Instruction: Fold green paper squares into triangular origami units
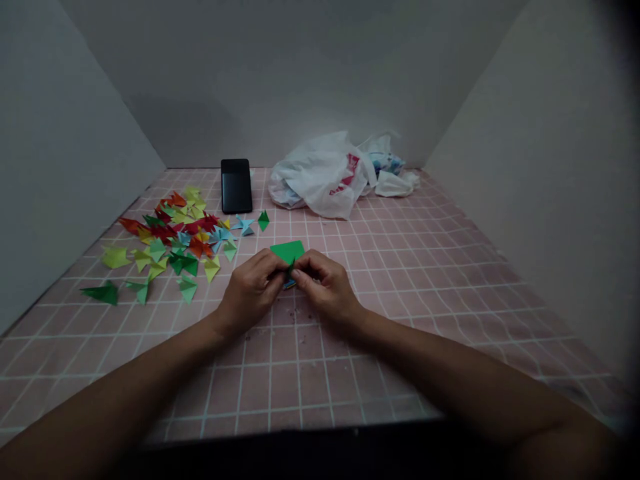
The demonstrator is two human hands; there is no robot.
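Observation:
My left hand (254,285) and my right hand (327,285) meet near the middle of the table, fingertips pinched together. Between them is a small folded piece of dark green paper (291,270), mostly covered by the fingers. Just beneath and behind the fingertips lies a stack of square paper sheets (287,251), bright green on top with blue and yellow edges showing at the near side. To the left spreads a pile of folded paper cranes (187,227) in red, orange, yellow, green and light blue. One small dark green folded paper (263,220) sits apart, beyond the stack.
A black smartphone (237,187) lies behind the cranes. White plastic bags (323,175) with red print rest against the back wall, a blue-patterned package (387,162) beside them. A pink checked cloth (425,267) covers the table, with walls on three sides.

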